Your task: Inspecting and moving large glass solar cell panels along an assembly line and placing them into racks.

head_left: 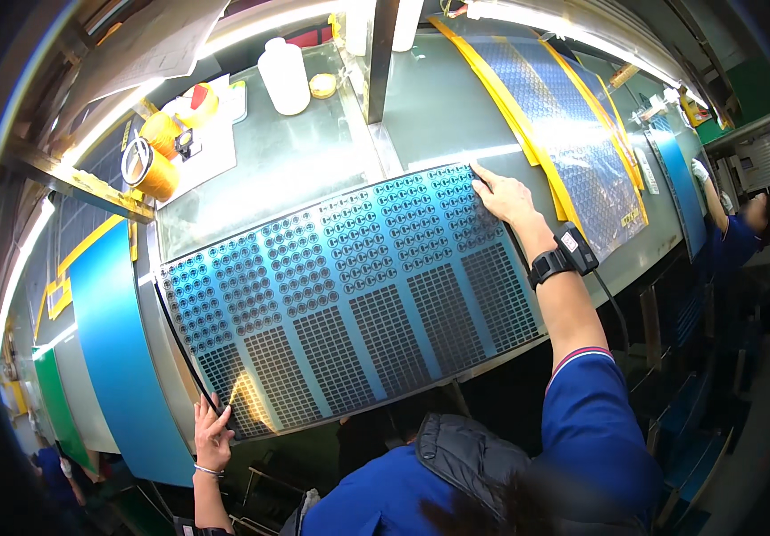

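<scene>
A wide blue panel [355,308] spans the bench in front of me, slanting up to the right. Rows of dark round shapes cover its far half, and dark grids cover its near half. My left hand [213,438] grips its near left corner, fingers along the edge. At the far right corner, my right hand [507,198] holds the panel by its edge, thumb and fingers closed on it. The right wrist carries a black band with a small device. Whether the panel's underside touches the bench cannot be seen.
Behind the panel stand a white bottle [284,79], orange tape rolls [162,134] and a metal post [381,62]. Yellow-edged clear sheets [573,134] lie to the right. A plain blue board [126,348] is at left. Another person's gloved hand [699,170] touches a blue board at far right.
</scene>
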The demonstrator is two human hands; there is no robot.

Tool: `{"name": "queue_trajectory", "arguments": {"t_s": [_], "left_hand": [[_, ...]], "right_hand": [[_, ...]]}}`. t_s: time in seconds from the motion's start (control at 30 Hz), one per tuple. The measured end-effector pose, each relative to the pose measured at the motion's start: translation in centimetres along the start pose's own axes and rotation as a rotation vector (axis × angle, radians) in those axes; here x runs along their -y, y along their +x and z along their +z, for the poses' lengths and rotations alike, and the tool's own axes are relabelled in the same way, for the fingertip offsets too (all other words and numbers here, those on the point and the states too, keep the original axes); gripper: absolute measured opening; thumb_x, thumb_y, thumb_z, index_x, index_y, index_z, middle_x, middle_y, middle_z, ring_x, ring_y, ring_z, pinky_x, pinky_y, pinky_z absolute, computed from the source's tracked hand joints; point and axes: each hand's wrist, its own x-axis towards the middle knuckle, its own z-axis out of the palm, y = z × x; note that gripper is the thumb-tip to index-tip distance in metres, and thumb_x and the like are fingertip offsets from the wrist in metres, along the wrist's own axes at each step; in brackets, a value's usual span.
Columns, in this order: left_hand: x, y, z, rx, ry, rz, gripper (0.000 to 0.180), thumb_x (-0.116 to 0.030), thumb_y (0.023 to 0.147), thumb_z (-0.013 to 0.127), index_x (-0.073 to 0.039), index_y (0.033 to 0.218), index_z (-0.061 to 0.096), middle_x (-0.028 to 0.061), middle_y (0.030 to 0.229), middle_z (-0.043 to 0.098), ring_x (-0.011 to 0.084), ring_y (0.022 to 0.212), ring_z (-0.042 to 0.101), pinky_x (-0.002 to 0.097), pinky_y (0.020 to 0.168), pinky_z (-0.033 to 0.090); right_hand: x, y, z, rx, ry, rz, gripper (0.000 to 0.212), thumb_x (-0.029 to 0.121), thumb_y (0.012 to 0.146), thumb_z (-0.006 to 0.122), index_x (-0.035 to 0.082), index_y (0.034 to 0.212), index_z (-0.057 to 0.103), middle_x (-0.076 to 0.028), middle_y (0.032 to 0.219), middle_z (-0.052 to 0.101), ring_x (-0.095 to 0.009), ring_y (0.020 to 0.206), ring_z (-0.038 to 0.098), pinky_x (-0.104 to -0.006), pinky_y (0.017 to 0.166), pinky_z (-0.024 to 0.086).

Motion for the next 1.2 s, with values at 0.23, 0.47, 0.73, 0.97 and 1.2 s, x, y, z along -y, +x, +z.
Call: {"name": "queue_trajectory", "arguments": {"t_s": [0.23,0.47,0.73,0.97,1.2], "left_hand": [[0.4,-0.2,0.5,-0.048,-0.040,0.004,0.067,0.004,0.064,0.066,-0.015,0.128,0.061,0.0171,0.150,0.036,0.0395,0.142,0.025,0.0536,0.117,0.014],[-3.0,-1.4,1.0,0.048,0.431,-0.128,0.067,-0.008,0.082,0.060,-0.007,0.144,0.038,0.0151,0.151,0.035,0.0336,0.142,0.027,0.0531,0.117,0.010],[-5.4,14.7,2.2,-0.383,0.435,-0.015,0.052,-0.023,0.097,0.046,0.001,0.142,0.036,0.0203,0.148,0.035,0.0349,0.138,0.033,0.0472,0.113,0.024],[3.6,22.6,1.1,-0.757,0.462,-0.036,0.043,-0.020,0.090,0.055,0.001,0.128,0.055,0.0207,0.134,0.052,0.0367,0.126,0.046,0.0448,0.109,0.032],[6.0,23.6,1.4,-0.673,0.350,-0.138,0.046,-0.024,0.098,0.046,0.001,0.136,0.048,0.0185,0.142,0.046,0.0325,0.134,0.040,0.0396,0.113,0.027]], "right_hand": [[0.4,-0.3,-0.9,0.007,-0.068,-0.020,0.046,0.048,0.094,0.045,0.037,0.139,0.046,-0.015,0.115,0.065,-0.033,0.109,0.061,-0.0435,0.096,0.045],[1.1,-0.2,2.1,-0.494,-0.274,-0.284,0.047,0.045,0.088,0.054,0.009,0.117,0.064,-0.014,0.120,0.055,-0.031,0.113,0.049,-0.0430,0.095,0.041],[0.0,-0.3,7.7,-0.606,-0.081,-0.192,0.052,0.037,0.096,0.051,0.008,0.138,0.049,-0.012,0.134,0.050,-0.031,0.122,0.042,-0.0414,0.107,0.033],[-1.6,-0.7,5.9,-0.542,0.186,-0.455,0.067,0.041,0.083,0.070,0.007,0.137,0.050,-0.017,0.139,0.047,-0.036,0.128,0.039,-0.0422,0.107,0.031],[-13.2,-19.9,4.8,-0.073,0.273,-0.140,0.104,0.059,0.054,0.084,0.030,0.144,0.042,-0.012,0.158,0.009,-0.038,0.145,0.004,-0.0539,0.116,0.004]]}}
